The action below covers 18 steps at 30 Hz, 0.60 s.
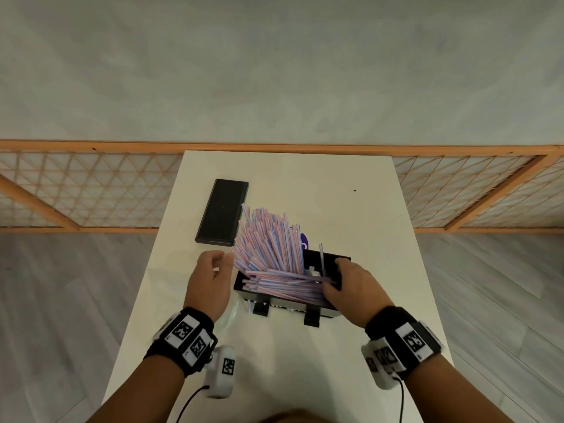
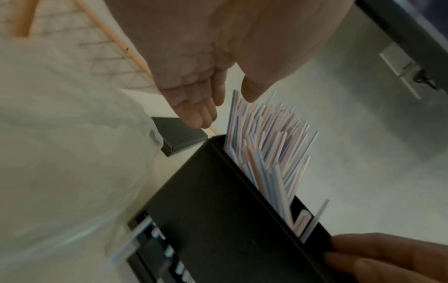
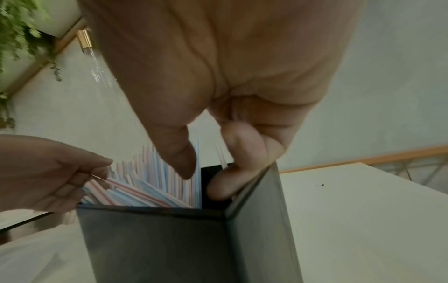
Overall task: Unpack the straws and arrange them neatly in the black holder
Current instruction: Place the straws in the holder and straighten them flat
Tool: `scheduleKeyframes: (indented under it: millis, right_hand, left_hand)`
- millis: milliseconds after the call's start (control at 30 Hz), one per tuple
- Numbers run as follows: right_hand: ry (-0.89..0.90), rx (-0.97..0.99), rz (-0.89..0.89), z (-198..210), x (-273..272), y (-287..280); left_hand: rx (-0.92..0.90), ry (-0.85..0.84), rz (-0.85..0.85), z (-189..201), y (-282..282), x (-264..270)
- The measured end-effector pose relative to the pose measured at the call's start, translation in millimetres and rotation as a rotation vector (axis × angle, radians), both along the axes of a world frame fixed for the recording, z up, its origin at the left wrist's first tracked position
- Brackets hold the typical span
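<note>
The black holder (image 1: 323,311) stands on the white table (image 1: 366,224) in front of me. Many pink, blue and white straws (image 1: 268,239) fan upward out of its left part, and others lie flat inside it. My right hand (image 1: 334,277) grips the holder's right end: its fingers (image 3: 232,172) curl down inside the end wall and the thumb rests by the flat straws. My left hand (image 1: 224,257) hovers with relaxed fingers beside the upright straw tips (image 2: 264,141) and holds nothing. One single straw (image 1: 322,257) stands alone near the right hand.
The holder's flat black lid (image 1: 222,212) lies at the back left of the table. Clear plastic wrapping (image 2: 60,153) lies left of the holder under my left wrist. A purple object (image 1: 305,241) shows behind the straws. A wooden lattice rail (image 1: 91,190) runs beyond the table.
</note>
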State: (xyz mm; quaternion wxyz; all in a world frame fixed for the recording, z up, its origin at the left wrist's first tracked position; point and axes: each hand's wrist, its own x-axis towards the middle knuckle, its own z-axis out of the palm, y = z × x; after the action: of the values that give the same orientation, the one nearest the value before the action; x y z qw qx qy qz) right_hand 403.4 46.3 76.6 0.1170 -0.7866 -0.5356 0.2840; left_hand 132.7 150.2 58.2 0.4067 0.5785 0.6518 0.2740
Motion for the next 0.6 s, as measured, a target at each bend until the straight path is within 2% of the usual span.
scheduleKeyframes:
  millis: [133,267,500,600]
  right_hand:
    - [0.010,-0.037,0.094,-11,1,17]
    - [-0.135,-0.093,0.248,-13,3,32]
    - [-0.287,-0.111,0.480,-9,5,35]
    - [-0.301,-0.093,0.523,-10,2,31]
  left_hand:
    - [-0.041,-0.061,-0.005,-1,-7,9]
    - [-0.054,-0.091,0.006,7,-22,14]
    - [-0.105,-0.149,-0.038,5,-57,8]
    - [-0.066,-0.088,-0.004,8,-63,2]
